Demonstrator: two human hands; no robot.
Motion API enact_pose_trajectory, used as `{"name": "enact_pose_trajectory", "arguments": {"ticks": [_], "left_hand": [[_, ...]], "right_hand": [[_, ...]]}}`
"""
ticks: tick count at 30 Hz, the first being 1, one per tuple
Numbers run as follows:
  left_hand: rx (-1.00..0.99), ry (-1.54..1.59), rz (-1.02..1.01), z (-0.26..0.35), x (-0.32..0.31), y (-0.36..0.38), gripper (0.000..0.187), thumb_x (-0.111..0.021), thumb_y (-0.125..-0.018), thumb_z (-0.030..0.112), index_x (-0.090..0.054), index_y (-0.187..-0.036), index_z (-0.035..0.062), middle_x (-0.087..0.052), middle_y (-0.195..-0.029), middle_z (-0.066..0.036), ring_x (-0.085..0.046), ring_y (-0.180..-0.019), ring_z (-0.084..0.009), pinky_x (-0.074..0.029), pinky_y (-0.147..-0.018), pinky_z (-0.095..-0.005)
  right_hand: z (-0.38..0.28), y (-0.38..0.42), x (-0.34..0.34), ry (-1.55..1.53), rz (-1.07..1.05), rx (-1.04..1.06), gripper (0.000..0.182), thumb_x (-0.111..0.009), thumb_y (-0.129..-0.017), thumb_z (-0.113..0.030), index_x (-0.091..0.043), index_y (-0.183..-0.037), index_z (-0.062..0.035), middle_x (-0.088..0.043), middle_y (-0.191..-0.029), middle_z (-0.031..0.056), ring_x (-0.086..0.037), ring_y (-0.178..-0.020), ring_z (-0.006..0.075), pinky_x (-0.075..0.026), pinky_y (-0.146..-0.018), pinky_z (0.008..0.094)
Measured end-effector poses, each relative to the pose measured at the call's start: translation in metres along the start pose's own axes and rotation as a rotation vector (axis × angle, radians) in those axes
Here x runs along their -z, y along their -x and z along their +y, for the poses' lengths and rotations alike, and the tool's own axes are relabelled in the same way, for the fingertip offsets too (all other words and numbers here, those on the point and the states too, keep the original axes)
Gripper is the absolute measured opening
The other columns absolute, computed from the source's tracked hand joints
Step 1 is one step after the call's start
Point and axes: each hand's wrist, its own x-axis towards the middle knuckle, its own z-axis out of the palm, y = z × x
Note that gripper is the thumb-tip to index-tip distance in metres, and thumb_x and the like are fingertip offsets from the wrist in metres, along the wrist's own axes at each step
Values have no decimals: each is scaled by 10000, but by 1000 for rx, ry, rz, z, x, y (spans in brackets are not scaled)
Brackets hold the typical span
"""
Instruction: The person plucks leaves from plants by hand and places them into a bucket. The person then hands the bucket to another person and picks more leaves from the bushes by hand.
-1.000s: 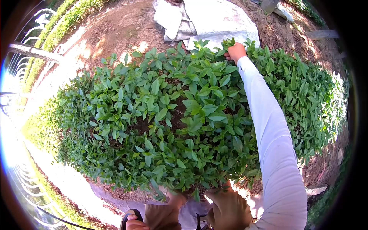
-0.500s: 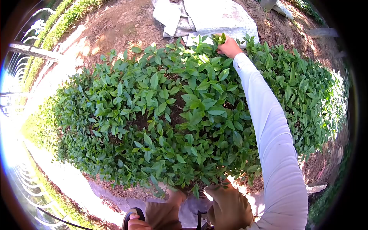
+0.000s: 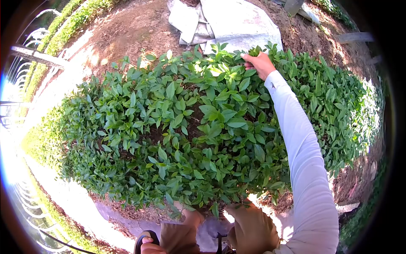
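My right hand (image 3: 259,64) reaches out in a pale long sleeve over the far edge of a leafy green bush (image 3: 198,127). Its fingers are closed, thumb and forefinger meeting near the shoots, and a small bunch of green leaves (image 3: 255,51) shows in its grip. Broad, glossy leaves surround the hand, paler and sunlit just to its left. At the bottom edge, my left hand (image 3: 153,248) is partly cut off, closed round a dark, rounded object with a lighter inner face (image 3: 146,236); its kind I cannot tell.
A crumpled white sheet (image 3: 241,23) lies on brown soil (image 3: 131,34) beyond the bush. My legs in brown trousers (image 3: 251,226) stand close against its near side. More hedge rows run along the left, with a pale post (image 3: 38,56) and curved white hoops.
My right hand has shifted a little right and down, turning so its fingers point left. The leaf bunch remains with it. My left hand stays nearly still.
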Motion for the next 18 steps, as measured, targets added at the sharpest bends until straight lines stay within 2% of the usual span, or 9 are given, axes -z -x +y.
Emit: {"name": "enact_pose_trajectory", "arguments": {"ticks": [5, 8, 10, 11, 12, 14, 15, 16, 18], "left_hand": [[13, 121, -17, -1, 1, 6, 207, -453, -831, 89, -386, -635, 86, -383, -509, -25, -379, -443, -155, -349, -464, -297], [-8, 97, -10, 3, 0, 4, 217, -452, -827, 86, -379, -623, 89, -385, -508, -27, -382, -441, -157, -348, -462, -292], [34, 35, -4, 0, 4, 11, 223, -454, -824, 83, -374, -616, 90, -387, -510, -30, -384, -443, -158, -349, -460, -293], [92, -21, -3, -6, 12, 25, 225, -456, -822, 81, -373, -613, 91, -388, -511, -32, -385, -445, -159, -351, -460, -293], [151, -80, -3, -6, 14, 28, 228, -457, -821, 80, -371, -610, 92, -388, -512, -33, -385, -447, -160, -352, -459, -294], [20, 0, -11, -6, 9, 16, 227, -460, -824, 79, -370, -616, 93, -388, -515, -33, -384, -453, -158, -350, -459, -290], [-43, 37, -13, -6, 6, 10, 227, -461, -826, 79, -370, -619, 94, -387, -517, -32, -384, -455, -158, -349, -460, -288], [-90, 27, -8, -8, 7, 12, 226, -464, -828, 79, -371, -623, 94, -388, -517, -30, -382, -457, -157, -348, -462, -289], [-204, 24, 16, -18, 6, 13, 223, -469, -831, 81, -372, -630, 96, -389, -519, -25, -379, -460, -155, -345, -467, -290]], "right_hand": [[14, -26, -42, 689, 92, 161, 333, -718, -724, -257, -663, -1011, -97, -672, -953, 123, -642, -848, 272, -478, -772, 336], [16, -23, -54, 835, 224, 325, 353, -707, -719, -212, -639, -1049, -104, -658, -965, 144, -614, -923, 317, -473, -805, 365], [26, -29, -50, 783, 281, 311, 359, -707, -715, -214, -623, -1042, -91, -651, -945, 163, -600, -945, 335, -460, -839, 373], [24, -19, -49, 748, 306, 417, 269, -694, -752, -159, -621, -987, -50, -661, -874, 155, -642, -822, 292, -508, -733, 350], [15, -6, -50, 467, 222, 264, 234, -680, -771, -134, -622, -979, -43, -659, -859, 139, -640, -775, 257, -513, -683, 325], [-10, 13, -51, -99, 45, -44, 166, -653, -809, -83, -625, -964, -29, -654, -828, 107, -636, -680, 186, -521, -582, 274], [-21, 16, -49, -321, -47, 32, 157, -616, -840, -23, -610, -996, -6, -632, -826, 62, -594, -621, 102, -499, -510, 198], [-31, 21, -49, -453, -63, 86, 216, -632, -833, -33, -589, -1038, 19, -634, -847, 69, -603, -632, 121, -524, -549, 214], [-37, 20, -52, -320, -84, 78, 245, -629, -825, -23, -572, -1055, 38, -628, -852, 61, -607, -629, 135, -541, -595, 223]]}}
